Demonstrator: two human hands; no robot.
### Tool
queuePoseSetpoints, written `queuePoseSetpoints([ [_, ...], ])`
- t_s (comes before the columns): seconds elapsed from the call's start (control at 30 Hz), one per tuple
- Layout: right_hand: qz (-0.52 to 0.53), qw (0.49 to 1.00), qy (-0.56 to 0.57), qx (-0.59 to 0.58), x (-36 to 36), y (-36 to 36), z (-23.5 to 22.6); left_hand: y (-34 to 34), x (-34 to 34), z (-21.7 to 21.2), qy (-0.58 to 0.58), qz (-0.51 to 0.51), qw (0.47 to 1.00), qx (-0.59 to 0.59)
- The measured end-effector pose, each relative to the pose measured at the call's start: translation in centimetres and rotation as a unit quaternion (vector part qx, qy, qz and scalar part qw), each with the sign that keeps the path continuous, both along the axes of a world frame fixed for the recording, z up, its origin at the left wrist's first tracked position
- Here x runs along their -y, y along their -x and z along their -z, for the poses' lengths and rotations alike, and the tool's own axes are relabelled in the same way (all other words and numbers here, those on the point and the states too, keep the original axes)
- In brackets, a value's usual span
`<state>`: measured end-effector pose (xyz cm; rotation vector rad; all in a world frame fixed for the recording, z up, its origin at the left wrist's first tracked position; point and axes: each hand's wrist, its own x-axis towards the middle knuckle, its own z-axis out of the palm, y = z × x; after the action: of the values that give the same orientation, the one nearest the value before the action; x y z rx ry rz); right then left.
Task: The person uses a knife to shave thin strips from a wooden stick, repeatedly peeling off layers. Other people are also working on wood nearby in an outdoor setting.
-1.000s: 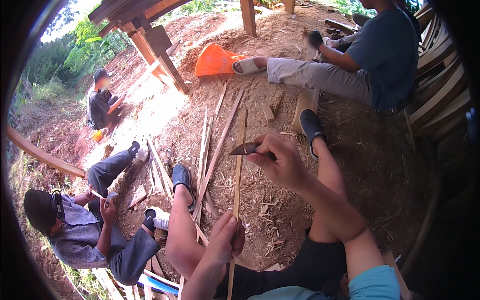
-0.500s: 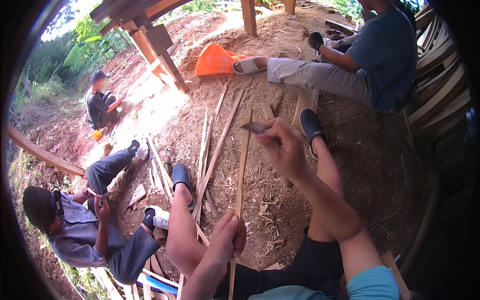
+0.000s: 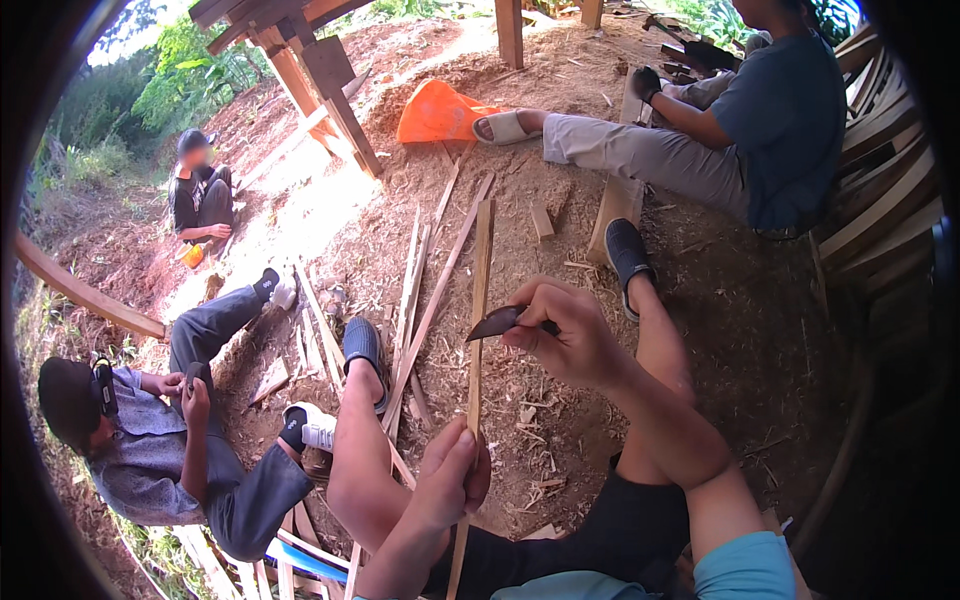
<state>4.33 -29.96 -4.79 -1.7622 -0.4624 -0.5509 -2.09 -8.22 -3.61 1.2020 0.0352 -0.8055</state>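
Note:
My left hand (image 3: 452,478) is wrapped round a long, narrow wooden strip (image 3: 483,265), which runs up and away from me between my legs. In my closed right hand (image 3: 568,333) is a dark knife (image 3: 497,322) with a short, curved blade. The blade lies across the strip about halfway along the part beyond my left hand, touching it or just over it. My fingers hide most of the knife's handle. The lower end of the strip passes below my left hand, over my dark shorts.
Several wooden strips (image 3: 440,275) and shavings lie on the dirt. A person (image 3: 150,450) sits at the left, another (image 3: 790,130) at the upper right, a third (image 3: 203,200) farther off. An orange bag (image 3: 432,112) lies ahead. Wood is stacked (image 3: 890,190) at the right.
My right hand with the knife has come down toward me along the strip, from near its far end. My left hand keeps its grip. The person at the left has lowered their hands slightly.

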Motion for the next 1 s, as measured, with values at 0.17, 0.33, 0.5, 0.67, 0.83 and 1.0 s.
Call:
queuePoseSetpoints([
  [0.17, 0.033, 0.998, 0.038, 0.042, 0.6, -0.6, 0.4, 0.0, 0.1, -0.4, -0.019, 0.001, 1.0, -0.006],
  [0.33, 0.077, 0.993, 0.032, 0.081, 1.1, -1.3, 1.2, 0.4, 0.4, -0.2, -0.027, -0.001, 1.0, -0.005],
  [0.5, 0.163, 0.978, -0.117, -0.046, 3.7, -2.5, 0.7, 1.2, 0.5, -0.2, -0.039, 0.03, 0.999, -0.013],
  [0.67, 0.143, 0.982, -0.084, -0.087, 2.9, -0.9, 2.2, -0.6, -0.4, -0.5, -0.023, -0.037, 0.999, 0.002],
  [0.83, 0.003, 1.0, 0.01, 0.006, 0.1, 0.5, 0.5, -1.5, 0.5, -1.1, -0.032, -0.039, 0.999, 0.006],
  [1.0, -0.005, 0.999, 0.028, -0.033, -0.2, 0.6, 0.7, -1.2, 1.0, -0.8, -0.024, -0.023, 0.999, -0.016],
])
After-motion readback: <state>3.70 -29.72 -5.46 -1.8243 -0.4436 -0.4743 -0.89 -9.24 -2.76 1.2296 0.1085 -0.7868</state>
